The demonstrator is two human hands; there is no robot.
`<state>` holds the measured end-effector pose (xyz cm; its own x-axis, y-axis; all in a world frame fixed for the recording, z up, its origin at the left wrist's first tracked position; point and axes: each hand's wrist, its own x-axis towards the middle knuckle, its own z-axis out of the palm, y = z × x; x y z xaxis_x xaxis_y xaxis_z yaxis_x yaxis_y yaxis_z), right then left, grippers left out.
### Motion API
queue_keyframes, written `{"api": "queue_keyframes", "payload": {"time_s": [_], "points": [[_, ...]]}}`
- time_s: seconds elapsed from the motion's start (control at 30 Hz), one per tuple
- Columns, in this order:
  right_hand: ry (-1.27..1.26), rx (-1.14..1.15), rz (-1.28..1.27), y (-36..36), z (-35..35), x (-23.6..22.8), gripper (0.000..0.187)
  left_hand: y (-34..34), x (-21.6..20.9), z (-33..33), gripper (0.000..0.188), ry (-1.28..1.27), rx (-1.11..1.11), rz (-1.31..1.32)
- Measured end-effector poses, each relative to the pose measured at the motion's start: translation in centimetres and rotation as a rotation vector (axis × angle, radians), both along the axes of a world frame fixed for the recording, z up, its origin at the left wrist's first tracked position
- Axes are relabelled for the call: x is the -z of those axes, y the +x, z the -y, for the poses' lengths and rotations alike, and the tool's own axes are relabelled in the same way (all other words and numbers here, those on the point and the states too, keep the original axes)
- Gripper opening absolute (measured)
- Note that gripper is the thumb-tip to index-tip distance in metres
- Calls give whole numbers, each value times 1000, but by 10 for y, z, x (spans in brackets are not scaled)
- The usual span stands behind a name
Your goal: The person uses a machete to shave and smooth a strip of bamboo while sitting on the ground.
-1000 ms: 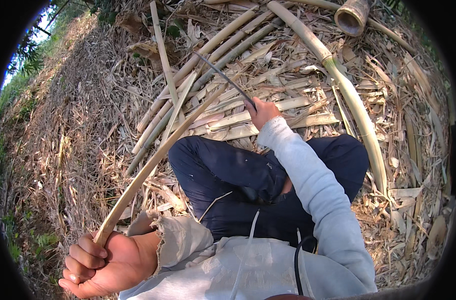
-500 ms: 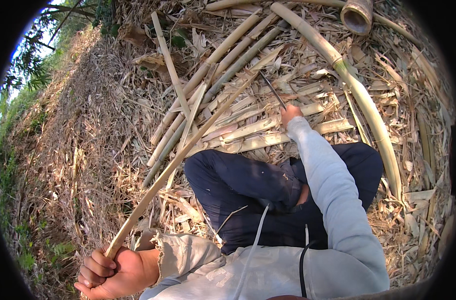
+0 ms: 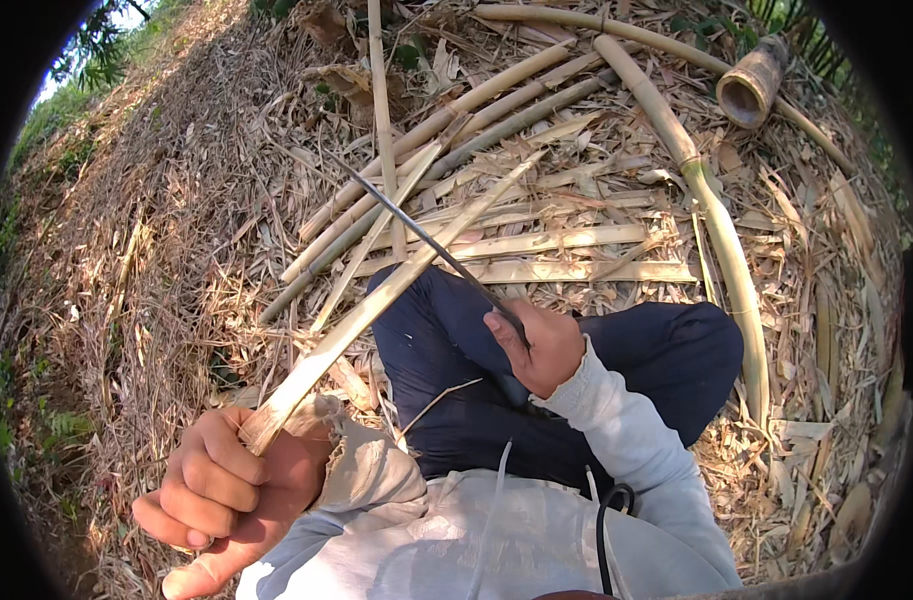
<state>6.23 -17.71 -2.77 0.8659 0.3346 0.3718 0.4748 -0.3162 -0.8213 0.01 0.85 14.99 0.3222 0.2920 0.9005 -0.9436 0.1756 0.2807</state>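
Note:
At the lower left, my left hand [image 3: 227,478] is closed round the near end of a split bamboo strip [image 3: 339,347]. The strip slants up and away to the right, its pale face showing. My right hand [image 3: 543,350], over my lap, grips a knife [image 3: 395,210] with a long, thin, dark blade. Its fingers hide most of the handle. The blade points to the far left and crosses the strip in view; whether the two touch I cannot tell. Beyond my knees, several split bamboo pieces [image 3: 577,240] lie side by side on the ground.
Several bamboo poles [image 3: 467,105] lie at an angle on the far side. To the right rests a long curved bamboo pole [image 3: 717,205]. A hollow bamboo section [image 3: 752,85] sits at the far right. Dry leaves and shavings cover the ground, which slopes at the left.
My right hand has drawn back toward my lap with the knife, and the blade has swung across the strip. The strip in my left hand has turned, showing a broader pale face.

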Motion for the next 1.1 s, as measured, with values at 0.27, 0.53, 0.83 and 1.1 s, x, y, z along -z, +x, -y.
{"api": "queue_keyframes", "payload": {"time_s": [0.27, 0.53, 0.83, 1.1], "points": [[81, -251, 81, -85, 41, -70, 61, -27, 13, 21, 24, 328, 272, 2], [-133, -1, -81, -60, 55, -38, 33, -26, 17, 41, 22, 388, 392, 143], [-99, 10, -63, -38, 37, -19, 30, -25, 19, 19, 25, 330, 397, 129], [-22, -228, 132, -43, 26, -37, 28, -24, 22, 24, 28, 163, 255, 152]]}}
